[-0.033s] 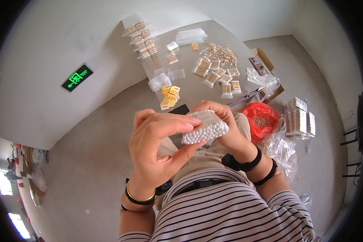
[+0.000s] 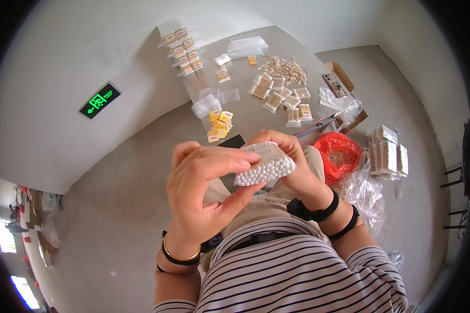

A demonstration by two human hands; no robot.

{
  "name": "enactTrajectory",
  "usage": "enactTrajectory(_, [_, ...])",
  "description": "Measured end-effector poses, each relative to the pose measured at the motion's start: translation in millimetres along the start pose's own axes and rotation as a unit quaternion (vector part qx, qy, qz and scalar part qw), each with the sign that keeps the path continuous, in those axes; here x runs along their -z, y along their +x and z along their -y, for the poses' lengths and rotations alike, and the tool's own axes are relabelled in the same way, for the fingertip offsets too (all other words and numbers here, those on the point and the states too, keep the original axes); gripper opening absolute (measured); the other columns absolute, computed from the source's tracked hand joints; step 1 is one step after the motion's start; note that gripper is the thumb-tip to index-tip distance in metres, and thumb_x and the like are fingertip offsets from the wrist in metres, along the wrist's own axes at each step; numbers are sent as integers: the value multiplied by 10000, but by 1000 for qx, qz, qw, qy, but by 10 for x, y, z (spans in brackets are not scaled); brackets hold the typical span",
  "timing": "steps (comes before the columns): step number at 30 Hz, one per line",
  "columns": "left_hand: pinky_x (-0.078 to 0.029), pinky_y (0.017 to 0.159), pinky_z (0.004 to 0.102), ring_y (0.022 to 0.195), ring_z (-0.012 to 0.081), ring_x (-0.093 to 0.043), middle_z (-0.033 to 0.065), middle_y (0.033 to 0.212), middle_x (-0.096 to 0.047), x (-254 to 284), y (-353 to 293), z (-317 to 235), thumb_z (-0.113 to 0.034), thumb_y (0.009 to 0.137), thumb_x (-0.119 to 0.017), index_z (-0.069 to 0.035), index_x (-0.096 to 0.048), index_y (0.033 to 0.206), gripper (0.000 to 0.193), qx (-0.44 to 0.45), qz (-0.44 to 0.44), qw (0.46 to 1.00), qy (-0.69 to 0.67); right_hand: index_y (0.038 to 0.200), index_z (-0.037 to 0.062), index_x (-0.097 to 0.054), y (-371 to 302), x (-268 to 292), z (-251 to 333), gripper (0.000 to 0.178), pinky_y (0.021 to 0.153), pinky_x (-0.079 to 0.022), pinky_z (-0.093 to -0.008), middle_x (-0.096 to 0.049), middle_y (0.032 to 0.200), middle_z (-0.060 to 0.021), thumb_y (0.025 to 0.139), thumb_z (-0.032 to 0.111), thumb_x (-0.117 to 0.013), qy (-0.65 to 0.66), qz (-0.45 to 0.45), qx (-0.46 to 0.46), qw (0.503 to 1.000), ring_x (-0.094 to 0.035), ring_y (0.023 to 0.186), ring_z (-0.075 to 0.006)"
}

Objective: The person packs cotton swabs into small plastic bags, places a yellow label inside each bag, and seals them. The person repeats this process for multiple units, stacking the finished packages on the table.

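Note:
Above my lap I hold a clear bag of cotton swabs between both hands, its white cotton tips facing me. My left hand pinches its left end, index finger on top and thumb below. Behind its far right side, the fingers of my right hand wrap round the bag and are partly hidden. Under the clear film on top, a pale card shows faintly. Beyond my hands, yellow cards lie in a loose pile at the table's near edge.
The grey table bears a heap of loose swabs, small swab packs, empty clear bags and filled bags in rows. A phone lies at its right. On the right stand a red bag and stacked swab packs.

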State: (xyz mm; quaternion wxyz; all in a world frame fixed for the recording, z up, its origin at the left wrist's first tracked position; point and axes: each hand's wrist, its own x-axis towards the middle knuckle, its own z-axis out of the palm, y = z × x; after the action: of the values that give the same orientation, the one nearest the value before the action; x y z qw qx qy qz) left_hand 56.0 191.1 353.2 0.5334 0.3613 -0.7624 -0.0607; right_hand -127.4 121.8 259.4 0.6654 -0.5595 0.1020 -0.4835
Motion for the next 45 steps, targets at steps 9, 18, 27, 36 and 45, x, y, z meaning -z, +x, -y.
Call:
enactTrajectory(9, [-399,810,309,848,143,-709,19,1028,-791,10,1,2,-59,775,-872,-144,-612,1015,364,-13,0,1000,20,1079,36,-711,24,-98,44,189,845,-530,-275,-721,1037,-30,913,120,-745,-10,-65,-32,997,-675,960,-107])
enactTrajectory(18, [-394,808,305,844,135,-704,21,1041,-792,5,-8,16,-70,784,-871,-142,-614,1018,355,-20,1,999,30,1173,-17,-677,13,-10,1,181,969,-524,-295,-723,1161,-63,1006,-23,-611,12,-8,-6,1000,-669,1084,-121])
enactTrajectory(27, [-391,805,304,856,127,-706,22,1055,-794,-17,-17,25,-71,783,-877,-140,-610,1053,386,-17,0,1000,24,1175,-20,-675,-7,8,-31,173,975,-524,-295,-724,1167,-65,1012,-11,-616,26,-12,-11,1000,-669,1089,-123])
enactTrajectory(36, [-389,809,306,865,127,-710,15,1055,-794,-21,-21,30,-66,780,-877,-145,-604,1066,404,-11,7,1000,22,1187,-23,-678,-9,21,-46,196,969,-533,-300,-729,1159,-71,998,-22,-625,18,-12,-7,1000,-676,1083,-130])
enactTrajectory(45, [-391,811,310,867,132,-714,17,1049,-795,-26,-25,46,-61,780,-879,-144,-604,1069,407,-5,8,1000,16,1190,-19,-681,-3,24,-53,206,957,-537,-295,-729,1147,-60,993,-30,-624,21,-12,-10,1000,-676,1074,-122])
